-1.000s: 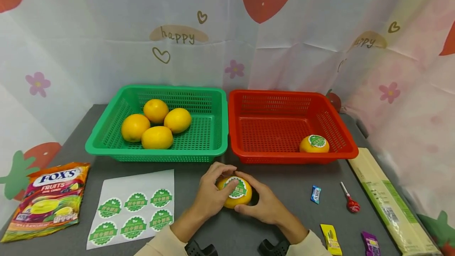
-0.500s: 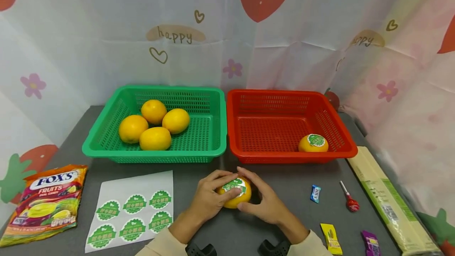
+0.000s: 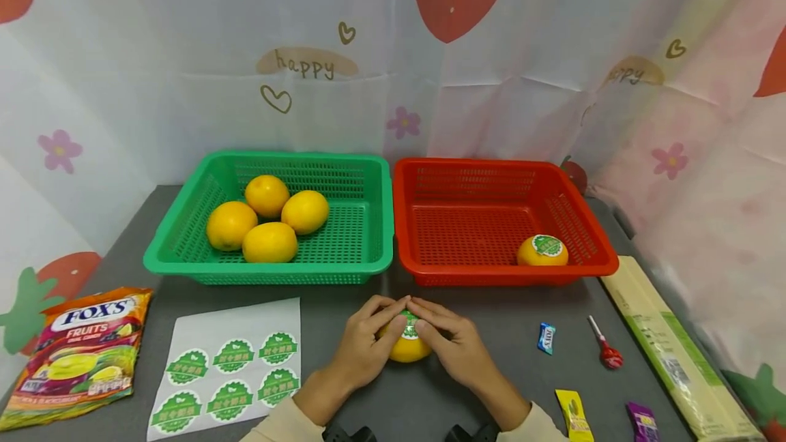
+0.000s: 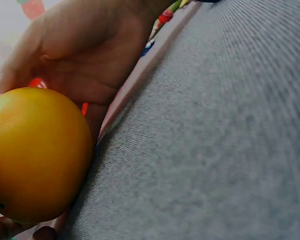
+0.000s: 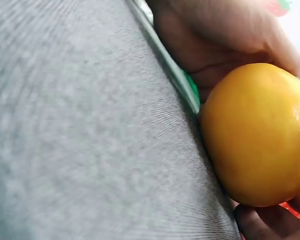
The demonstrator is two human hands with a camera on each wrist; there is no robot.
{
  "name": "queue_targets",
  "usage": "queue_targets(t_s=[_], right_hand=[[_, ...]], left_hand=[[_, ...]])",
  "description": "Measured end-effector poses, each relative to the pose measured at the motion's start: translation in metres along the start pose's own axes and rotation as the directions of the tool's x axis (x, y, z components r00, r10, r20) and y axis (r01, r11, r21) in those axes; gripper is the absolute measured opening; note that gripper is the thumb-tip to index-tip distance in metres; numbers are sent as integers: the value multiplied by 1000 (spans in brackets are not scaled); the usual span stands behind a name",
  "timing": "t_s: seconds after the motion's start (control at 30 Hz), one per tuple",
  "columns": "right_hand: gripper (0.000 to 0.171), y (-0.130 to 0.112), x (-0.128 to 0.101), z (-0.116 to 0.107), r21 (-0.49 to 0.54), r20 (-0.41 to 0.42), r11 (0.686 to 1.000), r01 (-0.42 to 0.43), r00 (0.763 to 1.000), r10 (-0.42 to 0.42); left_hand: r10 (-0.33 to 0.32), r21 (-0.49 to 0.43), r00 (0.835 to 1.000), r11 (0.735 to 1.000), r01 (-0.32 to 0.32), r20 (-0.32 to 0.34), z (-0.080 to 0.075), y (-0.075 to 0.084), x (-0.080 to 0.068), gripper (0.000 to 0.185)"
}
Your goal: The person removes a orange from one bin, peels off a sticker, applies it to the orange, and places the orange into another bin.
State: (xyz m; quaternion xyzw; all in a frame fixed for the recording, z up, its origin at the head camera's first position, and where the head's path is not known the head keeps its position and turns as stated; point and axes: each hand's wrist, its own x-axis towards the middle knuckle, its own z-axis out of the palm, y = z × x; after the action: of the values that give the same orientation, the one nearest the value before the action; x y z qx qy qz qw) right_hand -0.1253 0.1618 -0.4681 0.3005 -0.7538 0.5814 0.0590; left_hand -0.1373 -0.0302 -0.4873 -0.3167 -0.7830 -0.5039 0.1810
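An orange point(image 3: 408, 350) sits on the grey table between my two hands, a round green-and-white sticker point(image 3: 409, 328) on its upper face. My left hand point(image 3: 362, 340) curves round its left side, thumb on the sticker. From the right, my right hand point(image 3: 457, 350) holds it too, its thumb at the sticker's right edge. The fingertips of both hands meet behind the fruit. Both wrist views show the bare side of the orange point(image 4: 37, 155) low against the table; the sticker is hidden there.
Behind stand a green basket point(image 3: 344, 268) with several oranges and a red basket point(image 3: 467, 270) with one stickered orange point(image 3: 543, 252). A sticker sheet point(image 3: 236, 319) and candy bag point(image 3: 80, 360) lie left. Small candies, a lollipop point(image 3: 608, 353) and a long pale package point(image 3: 669, 353) lie right.
The right hand has closed in over the orange, its thumb moving left onto the sticker and its fingers meeting the left hand's. The sticker has turned slightly, with the orange staying in place.
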Motion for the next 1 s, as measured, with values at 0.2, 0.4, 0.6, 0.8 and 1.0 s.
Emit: queue_targets(t_s=[0.2,0.4,0.6,0.8,1.0], right_hand=[[32,9,2,-2,44,-27,992,-117,993,118],[31,-5,7,-22,-9,-7,952,-306,952,306],[28,-50,9,-74,-115,-65,957,-265,964,259],[28,-78,8,-133,-270,-363,958,-94,932,-11],[34,-49,0,-175,-358,-615,870,-340,787,54]], left_hand=[[-46,-42,999,998,47,28,-5,-2,0,34],[-111,-33,992,993,113,68,-6,-1,0,33],[-154,-45,983,986,160,101,-1,0,-3,33],[-188,-40,974,980,194,129,2,1,-4,53],[-171,-11,969,984,175,178,-2,0,-2,66]])
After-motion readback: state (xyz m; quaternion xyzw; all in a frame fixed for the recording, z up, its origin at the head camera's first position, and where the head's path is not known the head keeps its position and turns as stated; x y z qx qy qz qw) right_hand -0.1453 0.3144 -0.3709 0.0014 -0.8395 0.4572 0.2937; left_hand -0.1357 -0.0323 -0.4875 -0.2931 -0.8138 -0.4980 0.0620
